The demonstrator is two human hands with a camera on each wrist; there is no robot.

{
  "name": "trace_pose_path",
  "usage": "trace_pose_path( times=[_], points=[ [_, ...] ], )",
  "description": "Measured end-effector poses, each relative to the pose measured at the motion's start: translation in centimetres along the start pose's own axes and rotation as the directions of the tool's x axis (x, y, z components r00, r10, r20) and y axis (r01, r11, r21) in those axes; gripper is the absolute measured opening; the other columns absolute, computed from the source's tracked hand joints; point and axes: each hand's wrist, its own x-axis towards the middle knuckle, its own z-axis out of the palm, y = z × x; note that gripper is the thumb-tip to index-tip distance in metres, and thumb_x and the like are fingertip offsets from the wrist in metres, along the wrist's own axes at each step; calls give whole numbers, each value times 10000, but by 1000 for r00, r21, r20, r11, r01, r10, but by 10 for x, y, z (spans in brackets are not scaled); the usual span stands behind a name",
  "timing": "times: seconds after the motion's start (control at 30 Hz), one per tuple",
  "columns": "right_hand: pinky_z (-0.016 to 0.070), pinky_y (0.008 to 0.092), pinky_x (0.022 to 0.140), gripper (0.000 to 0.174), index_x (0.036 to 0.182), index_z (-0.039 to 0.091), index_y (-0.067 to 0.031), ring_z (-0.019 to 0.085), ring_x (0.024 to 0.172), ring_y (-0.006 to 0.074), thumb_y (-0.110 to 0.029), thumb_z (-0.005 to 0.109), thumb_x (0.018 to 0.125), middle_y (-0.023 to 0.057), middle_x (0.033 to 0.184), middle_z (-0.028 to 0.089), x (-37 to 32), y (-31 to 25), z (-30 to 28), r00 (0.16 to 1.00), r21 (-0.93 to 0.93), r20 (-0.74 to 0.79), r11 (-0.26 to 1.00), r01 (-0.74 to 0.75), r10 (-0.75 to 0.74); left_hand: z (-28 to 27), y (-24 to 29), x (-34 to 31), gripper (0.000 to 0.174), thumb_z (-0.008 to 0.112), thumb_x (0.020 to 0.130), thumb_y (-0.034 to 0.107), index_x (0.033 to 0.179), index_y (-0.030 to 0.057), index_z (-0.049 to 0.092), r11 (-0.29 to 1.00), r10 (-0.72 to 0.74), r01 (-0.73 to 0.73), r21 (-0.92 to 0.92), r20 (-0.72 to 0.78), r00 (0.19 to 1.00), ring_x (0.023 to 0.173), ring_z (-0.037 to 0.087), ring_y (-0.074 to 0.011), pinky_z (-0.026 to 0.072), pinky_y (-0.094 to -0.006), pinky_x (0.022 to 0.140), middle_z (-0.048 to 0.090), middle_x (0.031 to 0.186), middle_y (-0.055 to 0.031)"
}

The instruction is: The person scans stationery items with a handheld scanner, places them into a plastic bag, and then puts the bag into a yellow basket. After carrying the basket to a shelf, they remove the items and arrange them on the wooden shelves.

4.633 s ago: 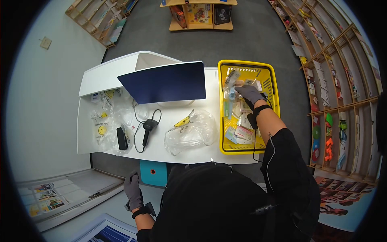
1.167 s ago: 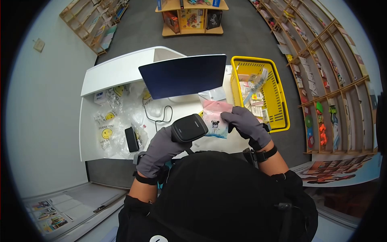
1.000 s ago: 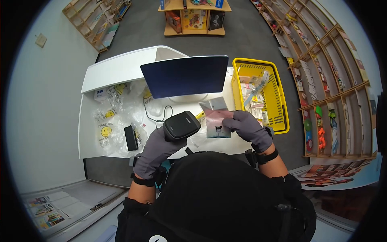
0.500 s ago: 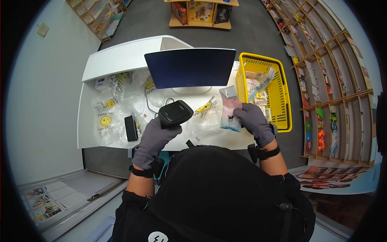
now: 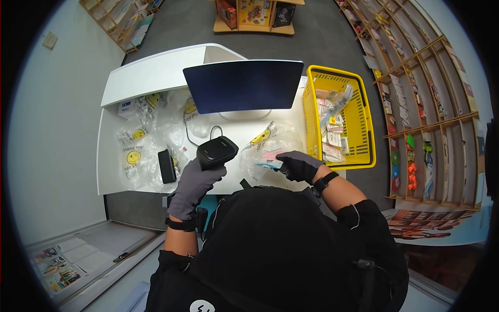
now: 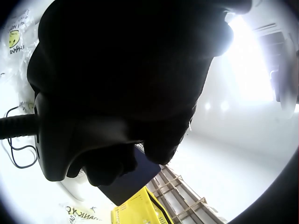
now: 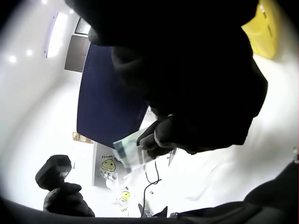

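Observation:
My gloved left hand [image 5: 191, 188] grips a black barcode scanner [image 5: 218, 150], its head raised above the counter's front edge. Dark in the left wrist view, the fingers wrap the scanner's handle [image 6: 53, 140]. A small pink and blue packet [image 5: 271, 158] is pinched in my gloved right hand [image 5: 299, 167]. It overlaps a clear plastic carrier bag [image 5: 273, 140] with a yellow smiley, spread on the white counter. In the right wrist view the packet [image 7: 131, 150] sticks out past the fingertips, its printed face hard to make out.
A dark monitor [image 5: 243, 87] stands behind the bag. On the right is a yellow shopping basket [image 5: 368, 122] with several packaged goods [image 5: 332, 132]. More smiley bags [image 5: 136, 156] and a black box-like object [image 5: 167, 166] lie at left. The scanner's cable [image 5: 191, 136] runs across the counter.
Earlier the right hand was in the basket; then it held the packet upright beside the scanner. Now the packet is tilted low over the bag. The left hand has picked up the scanner and drawn it left.

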Motion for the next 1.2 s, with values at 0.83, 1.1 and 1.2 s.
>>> trace_pose_path(
  times=[0.83,1.1,1.2],
  points=[
    [578,295,704,396,1407,676,-7,722,772,183,-260,560,1125,109,1024,764,-79,-20,-174,786,704,-521,689,175,333,5,3,7,276,801,908,253,1110,72,750,996,-61,57,-62,-60,996,743,663,-75,492,-252,599,702,849,10],
    [592,387,847,564,1295,749,4,764,965,289,-418,805,925,210,1021,774,-46,110,-212,720,-163,-413,732,-661,558,15,13,2,274,795,908,233,1118,61,755,997,-68,64,-38,-114,991,720,656,-76,481,-257,582,719,872,-1],
    [586,428,984,763,1395,694,1,749,1149,347,-485,873,834,253,1190,766,-29,121,-208,670,-311,-356,594,-742,651,13,1,1,308,807,898,220,1165,76,749,996,-85,82,-27,-121,989,765,702,-96,500,-260,585,710,904,8]
  ],
)
